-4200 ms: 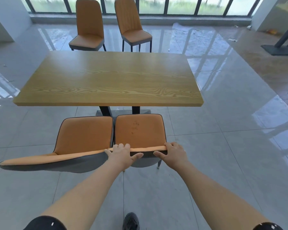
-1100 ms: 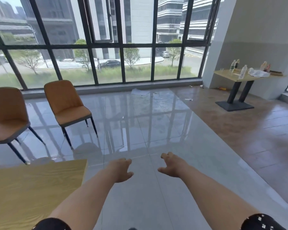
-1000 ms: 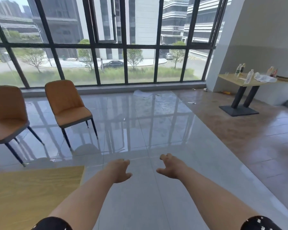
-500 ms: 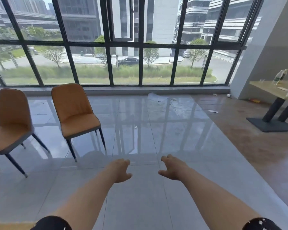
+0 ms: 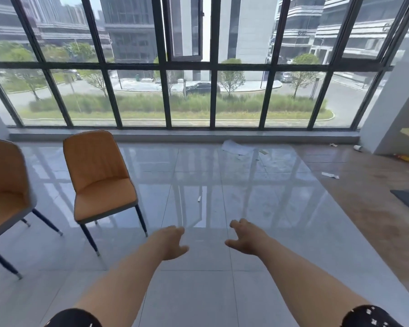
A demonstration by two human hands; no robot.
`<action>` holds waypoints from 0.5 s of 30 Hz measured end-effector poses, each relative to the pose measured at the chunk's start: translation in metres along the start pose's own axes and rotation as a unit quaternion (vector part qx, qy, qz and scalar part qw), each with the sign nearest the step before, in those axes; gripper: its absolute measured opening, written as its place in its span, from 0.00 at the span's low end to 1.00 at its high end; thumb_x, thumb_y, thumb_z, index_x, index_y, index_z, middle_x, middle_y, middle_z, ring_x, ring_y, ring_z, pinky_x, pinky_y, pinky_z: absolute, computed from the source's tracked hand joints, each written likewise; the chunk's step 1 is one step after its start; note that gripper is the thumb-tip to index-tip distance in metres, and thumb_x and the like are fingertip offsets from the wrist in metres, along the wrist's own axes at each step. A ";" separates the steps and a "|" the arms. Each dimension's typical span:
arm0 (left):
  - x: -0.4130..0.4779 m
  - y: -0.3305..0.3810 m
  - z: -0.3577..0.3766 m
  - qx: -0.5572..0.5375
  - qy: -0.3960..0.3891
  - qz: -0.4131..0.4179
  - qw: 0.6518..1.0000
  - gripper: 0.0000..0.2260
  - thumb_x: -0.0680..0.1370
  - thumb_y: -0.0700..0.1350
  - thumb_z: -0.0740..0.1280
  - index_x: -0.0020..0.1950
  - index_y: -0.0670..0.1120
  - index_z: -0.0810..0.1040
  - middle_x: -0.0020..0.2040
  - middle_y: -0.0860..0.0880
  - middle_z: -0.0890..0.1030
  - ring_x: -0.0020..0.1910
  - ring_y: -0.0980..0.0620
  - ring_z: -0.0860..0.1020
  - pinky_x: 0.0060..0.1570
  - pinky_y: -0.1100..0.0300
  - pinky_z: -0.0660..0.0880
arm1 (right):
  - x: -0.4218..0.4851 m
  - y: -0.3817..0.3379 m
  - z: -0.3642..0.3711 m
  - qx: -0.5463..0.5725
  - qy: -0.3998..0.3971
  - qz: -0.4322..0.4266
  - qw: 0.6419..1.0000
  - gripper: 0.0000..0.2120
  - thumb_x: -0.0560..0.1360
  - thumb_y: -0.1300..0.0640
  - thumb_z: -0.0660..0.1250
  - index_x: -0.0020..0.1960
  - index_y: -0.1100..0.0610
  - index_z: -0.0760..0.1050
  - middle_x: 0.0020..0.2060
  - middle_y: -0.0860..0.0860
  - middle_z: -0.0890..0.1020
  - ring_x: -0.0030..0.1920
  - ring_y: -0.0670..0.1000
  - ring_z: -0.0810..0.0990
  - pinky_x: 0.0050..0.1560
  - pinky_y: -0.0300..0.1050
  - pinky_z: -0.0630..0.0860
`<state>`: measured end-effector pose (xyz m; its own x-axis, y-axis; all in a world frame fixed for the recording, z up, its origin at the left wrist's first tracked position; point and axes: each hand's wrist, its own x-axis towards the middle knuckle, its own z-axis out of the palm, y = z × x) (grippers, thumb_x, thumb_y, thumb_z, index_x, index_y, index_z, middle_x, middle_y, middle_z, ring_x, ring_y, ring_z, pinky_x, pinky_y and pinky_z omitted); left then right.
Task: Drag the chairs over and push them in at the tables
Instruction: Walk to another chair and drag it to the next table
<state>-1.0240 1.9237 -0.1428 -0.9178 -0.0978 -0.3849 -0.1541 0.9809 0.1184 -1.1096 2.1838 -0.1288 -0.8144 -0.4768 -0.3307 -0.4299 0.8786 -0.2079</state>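
Both forearms are bare from the short black sleeves, the left sleeve marked with a few thin white flecks and the right sleeve dotted with small white squares.

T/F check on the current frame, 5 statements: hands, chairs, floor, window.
1. Both the left hand and right hand are empty. True.
2. Two orange chairs stand at left: the near chair and the cut-off chair. True.
3. The left hand grips the near chair's backrest. False: it hangs apart from the chair, over bare floor.
4. The near chair lies tipped on its side. False: it stands upright on its legs.
5. Paper scraps lie on the floor near the window. True.
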 end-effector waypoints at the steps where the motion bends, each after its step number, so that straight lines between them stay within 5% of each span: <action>1: 0.017 0.004 -0.010 -0.002 0.001 -0.002 1.000 0.31 0.78 0.64 0.63 0.76 0.49 0.65 0.70 0.46 0.73 0.66 0.43 0.75 0.61 0.48 0.74 | 0.018 0.009 -0.011 -0.005 -0.002 -0.003 1.000 0.33 0.77 0.38 0.64 0.75 0.54 0.62 0.69 0.56 0.70 0.65 0.58 0.73 0.61 0.53 0.74; 15: 0.202 -0.009 -0.097 -0.033 0.009 -0.044 0.998 0.31 0.79 0.63 0.63 0.78 0.49 0.63 0.73 0.46 0.71 0.68 0.43 0.73 0.63 0.48 0.73 | 0.240 0.037 -0.099 -0.024 -0.009 -0.076 0.997 0.32 0.78 0.39 0.64 0.76 0.54 0.62 0.68 0.57 0.70 0.67 0.57 0.71 0.63 0.53 0.73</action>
<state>-1.2436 1.8788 -0.1331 -0.9060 -0.1877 -0.3793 -0.2584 0.9552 0.1445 -1.3594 2.1047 -0.1251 -0.7322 -0.6038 -0.3151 -0.5657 0.7968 -0.2122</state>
